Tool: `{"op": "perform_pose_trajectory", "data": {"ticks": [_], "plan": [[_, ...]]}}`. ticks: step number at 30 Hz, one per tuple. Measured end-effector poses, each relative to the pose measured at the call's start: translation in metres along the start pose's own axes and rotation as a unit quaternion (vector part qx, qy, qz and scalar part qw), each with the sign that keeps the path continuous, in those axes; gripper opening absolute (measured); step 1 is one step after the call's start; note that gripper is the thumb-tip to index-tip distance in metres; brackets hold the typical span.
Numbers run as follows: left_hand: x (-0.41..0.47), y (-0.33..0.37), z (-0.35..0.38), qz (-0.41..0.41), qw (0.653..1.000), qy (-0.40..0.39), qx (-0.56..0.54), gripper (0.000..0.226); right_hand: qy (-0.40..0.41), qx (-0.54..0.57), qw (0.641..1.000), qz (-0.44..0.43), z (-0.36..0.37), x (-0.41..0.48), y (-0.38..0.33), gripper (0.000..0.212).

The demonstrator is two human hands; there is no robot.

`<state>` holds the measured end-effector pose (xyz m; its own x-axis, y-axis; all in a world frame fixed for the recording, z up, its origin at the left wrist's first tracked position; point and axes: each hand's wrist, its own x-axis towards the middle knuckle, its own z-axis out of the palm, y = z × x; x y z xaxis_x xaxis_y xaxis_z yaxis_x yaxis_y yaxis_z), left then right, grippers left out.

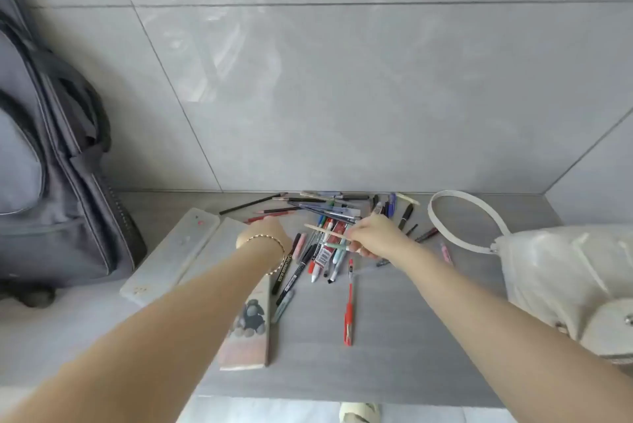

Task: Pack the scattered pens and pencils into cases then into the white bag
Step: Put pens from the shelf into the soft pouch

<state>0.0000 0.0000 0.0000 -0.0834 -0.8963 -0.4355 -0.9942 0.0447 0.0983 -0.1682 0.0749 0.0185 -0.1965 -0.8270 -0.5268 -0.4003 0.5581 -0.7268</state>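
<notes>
The job is barely begun. The pile of pens and pencils point(329, 212) lies spread across the middle of the grey ledge point(394, 347), reaching back to the tiled wall, with a red pen point(348, 316) lying apart, lower in the frame. The two cases are at centre left: a pale case point(171, 251) and, just beside it, a case with a sheep picture point(251, 320), partly under the left forearm. Nothing shows inside either of them, and I cannot tell whether they are open.

The right hand point(371, 237) is over the pile, its fingers pinched on a tan pencil point(323, 230) and apparently a green pen point(337, 246) as well. The left hand point(265, 232) reaches toward the red pencils at the pile's left edge. Its fingers point away from the camera, so whether they hold anything cannot be told.

The white bag point(565, 268) sits at the right edge of the frame, with no case in it that can be seen. Left to do, by my reading, is nearly all of it: gathering, filling the cases, then bagging them.
</notes>
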Motion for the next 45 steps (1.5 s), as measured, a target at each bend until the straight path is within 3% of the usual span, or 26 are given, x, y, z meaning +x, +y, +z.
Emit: {"op": "perform_pose_trajectory", "data": {"ticks": [3, 5, 9, 11, 13, 18, 21, 23, 25, 28, 31, 32, 37, 39, 41, 42, 43, 45], "plan": [[0.002, -0.025, 0.031, -0.126, 0.990, -0.060, 0.000, 0.050, -0.018, -0.040, 0.999, 0.002, -0.005, 0.017, 0.014, 0.028], [0.004, -0.043, 0.058, -0.208, 0.973, -0.094, -0.039, 0.079, -0.040, -0.028, 0.999, 0.009, -0.001, 0.022, 0.023, 0.027], [0.004, -0.041, 0.069, -0.227, 0.968, -0.077, -0.072, 0.098, -0.075, -0.037, 0.996, 0.011, 0.002, 0.032, 0.037, 0.024], [-0.002, -0.034, 0.056, -0.201, 0.978, -0.043, -0.038, 0.094, -0.051, -0.076, 0.996, -0.023, 0.006, 0.032, 0.040, 0.022], [-0.009, -0.022, 0.037, -0.145, 0.989, 0.000, -0.010, 0.084, -0.014, -0.090, 0.994, -0.064, 0.011, 0.030, 0.035, 0.033], [-0.031, 0.016, 0.005, 0.090, 0.992, 0.082, -0.016, 0.081, 0.019, -0.090, 0.964, -0.251, 0.022, 0.015, 0.010, 0.073], [-0.045, 0.023, -0.008, 0.186, 0.979, 0.081, 0.024, 0.081, 0.038, -0.178, 0.958, -0.223, 0.021, 0.008, 0.007, 0.077], [-0.047, 0.024, -0.014, 0.207, 0.974, 0.064, 0.071, 0.093, 0.124, -0.280, 0.917, -0.257, 0.019, 0.009, 0.014, 0.061], [-0.047, 0.025, -0.019, 0.224, 0.966, 0.068, 0.105, 0.106, 0.141, -0.278, 0.926, -0.212, 0.016, 0.015, 0.021, 0.049], [-0.041, 0.017, -0.014, 0.254, 0.954, 0.131, 0.087, 0.113, 0.215, -0.161, 0.946, -0.184, 0.002, 0.012, 0.024, 0.035], [-0.030, -0.007, -0.004, 0.297, 0.930, 0.205, 0.070, 0.114, 0.279, -0.001, 0.954, -0.110, -0.024, 0.008, 0.023, 0.040], [-0.026, -0.016, 0.001, 0.300, 0.931, 0.198, 0.069, 0.113, 0.298, 0.031, 0.949, -0.098, -0.032, 0.008, 0.024, 0.041], [-0.015, -0.039, -0.006, 0.262, 0.965, 0.012, 0.027, 0.102, 0.334, 0.130, 0.930, -0.079, -0.035, 0.016, 0.025, 0.034], [-0.012, -0.033, -0.014, 0.239, 0.966, -0.083, -0.059, 0.076, 0.331, 0.157, 0.926, -0.088, -0.026, 0.017, 0.017, 0.030], [-0.007, -0.028, -0.013, 0.232, 0.957, -0.088, -0.154, 0.033, 0.300, 0.187, 0.925, -0.135, -0.014, 0.016, 0.005, 0.021], [-0.004, -0.028, -0.010, 0.218, 0.957, -0.074, -0.179, 0.026, 0.286, 0.194, 0.926, -0.152, -0.008, 0.016, 0.003, 0.016], [-0.001, -0.028, -0.006, 0.200, 0.959, -0.060, -0.193, 0.029, 0.265, 0.175, 0.933, -0.169, -0.002, 0.014, 0.004, 0.013], [0.007, -0.034, 0.000, 0.144, 0.967, -0.048, -0.204, 0.036, 0.231, -0.001, 0.951, -0.208, 0.012, 0.013, 0.023, 0.024]]}}
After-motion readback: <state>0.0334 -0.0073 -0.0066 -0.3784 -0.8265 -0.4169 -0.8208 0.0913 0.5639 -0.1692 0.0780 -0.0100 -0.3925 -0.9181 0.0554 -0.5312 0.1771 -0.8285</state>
